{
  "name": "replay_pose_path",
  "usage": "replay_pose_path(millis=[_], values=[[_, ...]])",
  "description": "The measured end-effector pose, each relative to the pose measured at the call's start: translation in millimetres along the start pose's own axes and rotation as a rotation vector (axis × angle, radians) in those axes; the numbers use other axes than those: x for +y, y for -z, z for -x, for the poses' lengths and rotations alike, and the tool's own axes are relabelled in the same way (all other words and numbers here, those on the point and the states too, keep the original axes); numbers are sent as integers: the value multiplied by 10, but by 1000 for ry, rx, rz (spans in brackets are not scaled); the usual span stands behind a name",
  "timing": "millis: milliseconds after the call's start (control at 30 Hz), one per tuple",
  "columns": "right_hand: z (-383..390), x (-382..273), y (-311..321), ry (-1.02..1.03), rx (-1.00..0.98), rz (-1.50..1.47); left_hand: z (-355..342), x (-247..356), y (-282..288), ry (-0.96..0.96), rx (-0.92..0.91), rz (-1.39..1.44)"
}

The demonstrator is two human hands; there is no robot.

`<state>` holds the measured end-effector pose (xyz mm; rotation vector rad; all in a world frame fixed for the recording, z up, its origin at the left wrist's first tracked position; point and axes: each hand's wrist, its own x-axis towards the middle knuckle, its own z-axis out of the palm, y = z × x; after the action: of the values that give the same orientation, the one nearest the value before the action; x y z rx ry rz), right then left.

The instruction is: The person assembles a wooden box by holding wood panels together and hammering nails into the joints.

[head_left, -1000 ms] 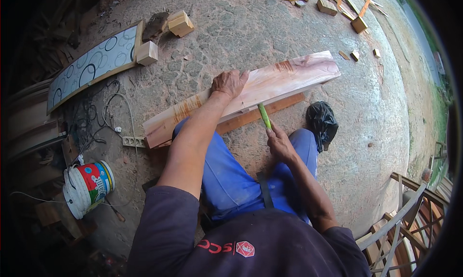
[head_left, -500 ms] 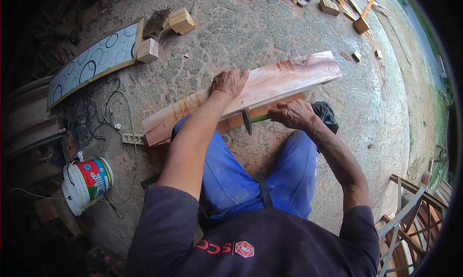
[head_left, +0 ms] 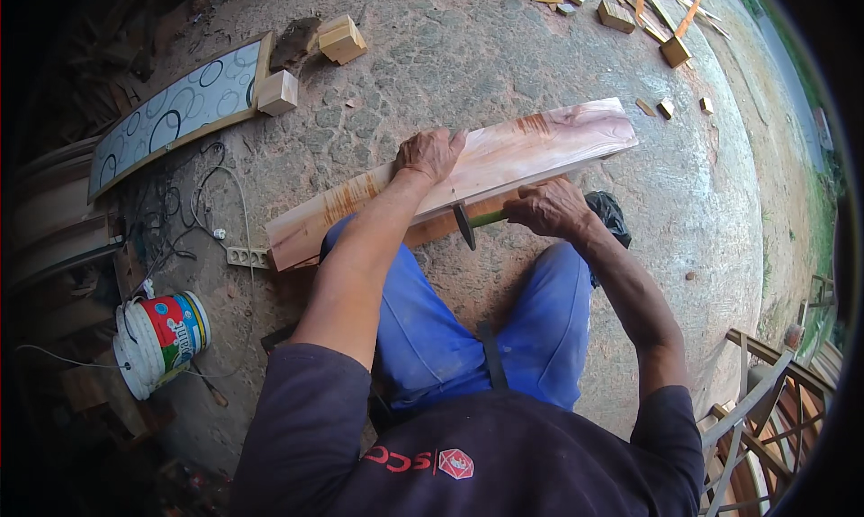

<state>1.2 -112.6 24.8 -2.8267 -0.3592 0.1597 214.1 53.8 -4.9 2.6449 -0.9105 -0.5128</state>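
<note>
A long, pale pinkish wooden plank (head_left: 540, 148) lies crosswise in front of my legs, over an orange-brown board (head_left: 432, 230). My left hand (head_left: 428, 157) is closed over the plank's upper side near its middle. In my right hand (head_left: 549, 206) is a green-handled hammer (head_left: 486, 218), gripped near the plank's lower edge; its dark metal head stands upright against or just beside that edge, and I cannot tell whether they touch. A crumpled black plastic bag (head_left: 608, 220) lies just right of my right hand.
A circle-patterned panel (head_left: 175, 112) lies at upper left near wood blocks (head_left: 340, 40). Cables, a power strip (head_left: 247, 257) and a paint bucket (head_left: 162, 346) are at left. Wood scraps (head_left: 675, 51) lie at upper right; a wood-and-metal frame (head_left: 765, 400) stands at lower right.
Since a second ago my right hand has risen rightward and turned the hammer from upright to sideways, showing its head at the plank's edge. My left hand has stayed on the plank.
</note>
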Motion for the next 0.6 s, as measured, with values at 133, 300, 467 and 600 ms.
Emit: replay_pose_path(millis=[133,300,467,600], values=[[37,-77,13,-73,-85,-27,-12,-45,-34,-18,19,-4],[179,-28,-178,-134,-29,-104,-41,-30,-37,-20,12,-5],[482,-252,-587,-229,265,-700,-37,-64,-43,-22,40,13],[7,-473,-367,-568,390,-808,1,-97,-110,-16,78,30]])
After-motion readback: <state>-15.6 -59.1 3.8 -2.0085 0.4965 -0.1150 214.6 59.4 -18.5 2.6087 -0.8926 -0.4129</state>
